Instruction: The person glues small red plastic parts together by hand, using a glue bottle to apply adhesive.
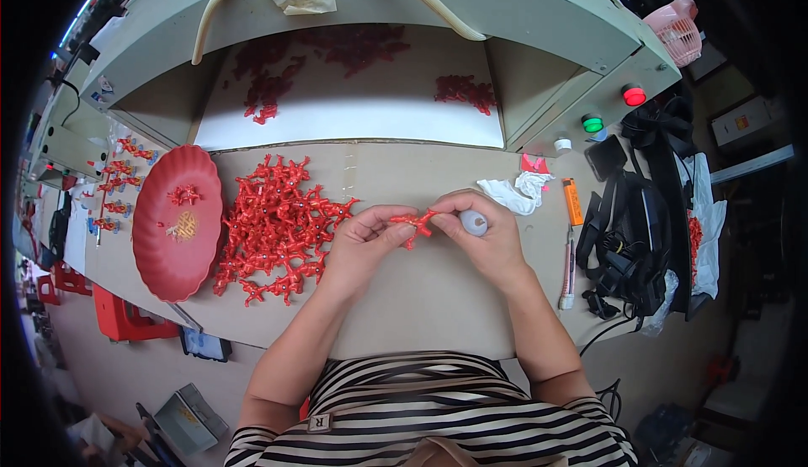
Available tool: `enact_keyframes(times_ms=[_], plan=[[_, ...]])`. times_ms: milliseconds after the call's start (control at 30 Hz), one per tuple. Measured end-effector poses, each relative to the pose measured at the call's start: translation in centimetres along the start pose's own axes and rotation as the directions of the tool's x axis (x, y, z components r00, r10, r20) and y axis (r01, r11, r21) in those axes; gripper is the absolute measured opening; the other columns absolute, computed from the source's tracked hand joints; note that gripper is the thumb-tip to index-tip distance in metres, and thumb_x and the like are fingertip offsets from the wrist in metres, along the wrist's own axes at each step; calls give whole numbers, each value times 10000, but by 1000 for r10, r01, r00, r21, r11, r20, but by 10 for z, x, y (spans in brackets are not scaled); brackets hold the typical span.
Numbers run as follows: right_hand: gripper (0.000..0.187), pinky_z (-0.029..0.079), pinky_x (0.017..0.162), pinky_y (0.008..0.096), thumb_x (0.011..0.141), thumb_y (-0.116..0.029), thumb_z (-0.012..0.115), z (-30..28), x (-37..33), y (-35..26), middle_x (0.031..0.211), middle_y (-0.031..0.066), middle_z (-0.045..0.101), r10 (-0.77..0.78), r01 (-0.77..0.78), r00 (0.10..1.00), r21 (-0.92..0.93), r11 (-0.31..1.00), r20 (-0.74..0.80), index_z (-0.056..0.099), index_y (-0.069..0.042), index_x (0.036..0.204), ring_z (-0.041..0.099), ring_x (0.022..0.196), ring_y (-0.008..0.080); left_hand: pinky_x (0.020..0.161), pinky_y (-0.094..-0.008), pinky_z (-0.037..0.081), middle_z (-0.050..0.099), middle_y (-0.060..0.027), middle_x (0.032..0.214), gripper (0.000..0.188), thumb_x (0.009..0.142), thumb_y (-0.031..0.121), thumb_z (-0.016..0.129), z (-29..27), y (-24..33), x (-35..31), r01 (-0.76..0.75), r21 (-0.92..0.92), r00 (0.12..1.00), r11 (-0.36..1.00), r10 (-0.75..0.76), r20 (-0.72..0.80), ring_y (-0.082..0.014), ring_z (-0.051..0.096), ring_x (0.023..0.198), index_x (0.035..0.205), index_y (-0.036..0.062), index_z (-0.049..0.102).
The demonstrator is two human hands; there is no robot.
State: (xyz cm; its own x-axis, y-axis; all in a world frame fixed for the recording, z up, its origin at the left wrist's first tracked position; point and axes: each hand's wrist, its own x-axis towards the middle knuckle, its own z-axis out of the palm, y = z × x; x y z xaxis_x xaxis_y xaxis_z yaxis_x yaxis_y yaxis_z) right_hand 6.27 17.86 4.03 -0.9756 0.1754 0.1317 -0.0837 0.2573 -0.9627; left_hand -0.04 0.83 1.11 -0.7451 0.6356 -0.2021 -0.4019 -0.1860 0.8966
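Observation:
My left hand (364, 244) and my right hand (488, 236) meet above the middle of the workbench, both pinching one small red branched plastic piece (414, 225). The right hand also wraps a small whitish round-ended tool (474, 222) whose tip sits against the piece. Just left of my left hand lies a heap of the same red branched pieces (273, 227). A red scalloped plate (172, 231) with a couple of small parts on it stands further left.
A grey hood-like enclosure (353, 88) with red debris inside rises behind the bench, with a red button (634, 95) and a green button (592, 123) on its right side. White cloth (515, 193), an orange lighter (572, 202) and black straps (627, 231) lie at right.

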Motion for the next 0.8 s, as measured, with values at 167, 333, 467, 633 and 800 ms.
enact_keyframes(times_ms=[167, 333, 467, 633, 800], plan=[[100, 431, 724, 244, 755, -14, 641, -2, 1, 5, 896, 56, 569, -84, 84, 996, -53, 995, -2, 613, -8, 851, 542, 821, 129, 718, -237, 461, 617, -70, 959, 225, 821, 27, 576, 2, 0, 0, 5, 23, 1000, 1000, -5, -17, -108, 573, 822, 1043, -7, 568], [101, 427, 728, 247, 748, -15, 646, 0, 1, 5, 906, 50, 543, -64, 64, 998, -33, 997, -2, 622, -13, 847, 532, 821, 132, 698, -212, 464, 634, -45, 875, 215, 824, 56, 587, 2, 2, -1, -36, 39, 999, 999, 37, -36, -82, 571, 766, 1033, 3, 587], [100, 428, 731, 246, 749, -17, 646, 0, 1, 5, 908, 52, 545, -51, 51, 999, -25, 998, -10, 623, -15, 846, 533, 823, 130, 714, -250, 473, 617, -78, 955, 219, 817, 21, 578, 1, 0, 0, -31, 46, 999, 998, 32, -18, -123, 575, 821, 1033, -11, 570], [120, 428, 734, 245, 754, -24, 643, -4, 0, 2, 938, 53, 549, -45, 44, 999, -32, 999, -23, 626, -18, 872, 533, 826, 130, 695, -214, 469, 632, -51, 880, 217, 814, 34, 594, 4, -2, 3, -62, 23, 998, 998, 63, -29, -88, 576, 763, 1027, -5, 587], [207, 451, 730, 275, 748, -44, 639, -26, -2, -4, 989, 82, 555, 0, -33, 973, -139, 990, -233, 615, -35, 954, 562, 794, 178, 727, -275, 486, 618, -81, 950, 234, 802, -2, 575, -3, -2, 1, -91, 81, 989, 993, 100, -108, -134, 585, 841, 1035, -7, 571]])
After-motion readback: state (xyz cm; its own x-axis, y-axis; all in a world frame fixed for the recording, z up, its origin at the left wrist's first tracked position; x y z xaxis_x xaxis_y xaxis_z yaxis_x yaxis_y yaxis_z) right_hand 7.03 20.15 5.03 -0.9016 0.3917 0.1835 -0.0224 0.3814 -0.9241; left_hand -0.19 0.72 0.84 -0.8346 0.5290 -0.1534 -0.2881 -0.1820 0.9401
